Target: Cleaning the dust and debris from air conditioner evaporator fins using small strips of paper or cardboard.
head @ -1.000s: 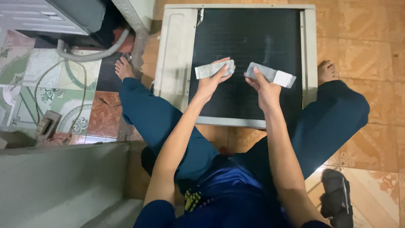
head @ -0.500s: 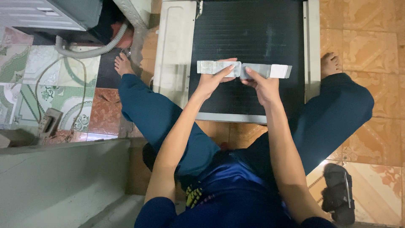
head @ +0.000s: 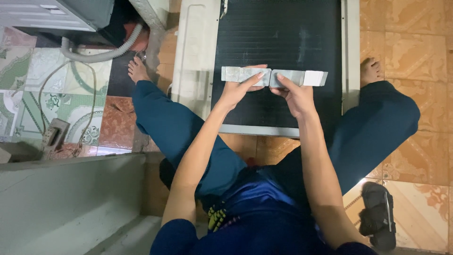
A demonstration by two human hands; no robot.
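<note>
Left hand (head: 238,89) and right hand (head: 295,94) each pinch a grey strip (head: 240,74) in their fingers, ends meeting over the black finned panel (head: 278,42) — probably best keeping both level and flush.

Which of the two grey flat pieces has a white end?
The grey flat piece in the right hand: its outer end is white. The piece in the left hand is grey throughout.
</note>
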